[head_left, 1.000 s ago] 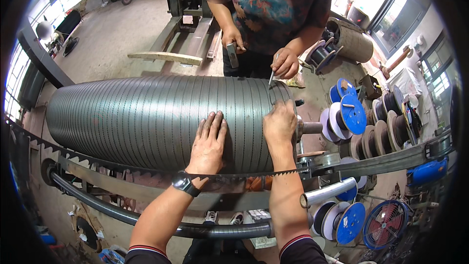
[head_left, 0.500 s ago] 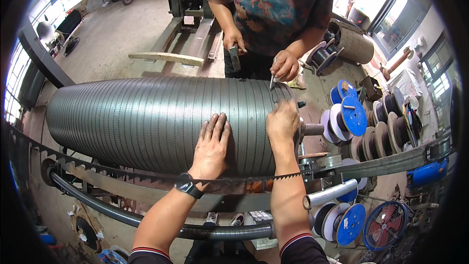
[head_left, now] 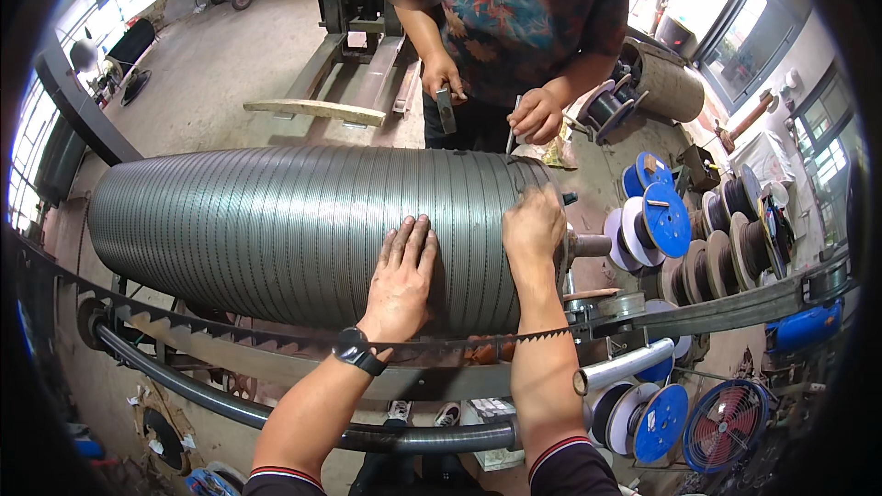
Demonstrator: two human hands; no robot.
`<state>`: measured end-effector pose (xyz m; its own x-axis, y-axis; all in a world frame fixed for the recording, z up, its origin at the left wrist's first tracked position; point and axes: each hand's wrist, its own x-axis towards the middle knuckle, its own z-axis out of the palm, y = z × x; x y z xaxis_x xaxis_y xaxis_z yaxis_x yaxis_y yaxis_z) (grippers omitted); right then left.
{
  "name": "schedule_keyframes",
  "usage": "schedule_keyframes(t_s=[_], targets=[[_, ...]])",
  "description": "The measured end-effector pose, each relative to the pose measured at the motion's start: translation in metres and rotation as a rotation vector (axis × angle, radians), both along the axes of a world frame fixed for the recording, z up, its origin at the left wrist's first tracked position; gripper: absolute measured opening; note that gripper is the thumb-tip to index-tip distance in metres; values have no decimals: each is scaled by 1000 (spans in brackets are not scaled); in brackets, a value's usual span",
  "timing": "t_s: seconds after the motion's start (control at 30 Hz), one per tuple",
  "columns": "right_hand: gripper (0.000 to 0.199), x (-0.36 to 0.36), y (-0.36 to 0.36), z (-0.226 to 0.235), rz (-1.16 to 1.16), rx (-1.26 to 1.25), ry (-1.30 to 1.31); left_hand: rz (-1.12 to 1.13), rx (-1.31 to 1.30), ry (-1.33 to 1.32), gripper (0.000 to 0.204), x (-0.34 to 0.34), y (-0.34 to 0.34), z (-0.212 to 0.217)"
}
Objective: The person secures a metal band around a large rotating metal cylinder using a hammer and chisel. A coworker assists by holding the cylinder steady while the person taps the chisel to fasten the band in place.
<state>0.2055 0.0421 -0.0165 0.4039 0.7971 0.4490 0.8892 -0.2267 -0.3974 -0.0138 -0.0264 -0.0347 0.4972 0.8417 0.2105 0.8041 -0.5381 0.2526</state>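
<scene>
Concrete workshop floor (head_left: pixel 220 64) lies behind a long, grey, finely ribbed drum (head_left: pixel 294 230) lying level across the view. Left hand (head_left: pixel 402 276) lies flat and open on it; right hand (head_left: pixel 533 225) presses its end, fingers curled, holding nothing visible. Beyond the drum a co-worker's hand (head_left: pixel 537 115) holds a thin punch (head_left: pixel 511 136); blue spools (head_left: pixel 666 216) stand beside its end, a toothed band (head_left: pixel 496 342) below it.

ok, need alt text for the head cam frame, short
A person's left hand lies flat and their right hand presses on a large ribbed metal drum lying on its side. Across it, a co-worker holds a hammer and a thin punch at the drum's top edge; blue wire spools stand to the right.
</scene>
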Motion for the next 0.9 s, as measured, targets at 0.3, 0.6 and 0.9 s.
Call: schedule_keyframes(t_s=[0.3,0.6,0.9], targets=[[10,-1,5,6,13,-3,-5,-1,-44,8,107,0,1,4],[11,-4,3,4,38,50,-30,10,9,18,121,-2,1,0],[13,-1,10,8,24,60,-35,0,20,20,120,1,1,-4]])
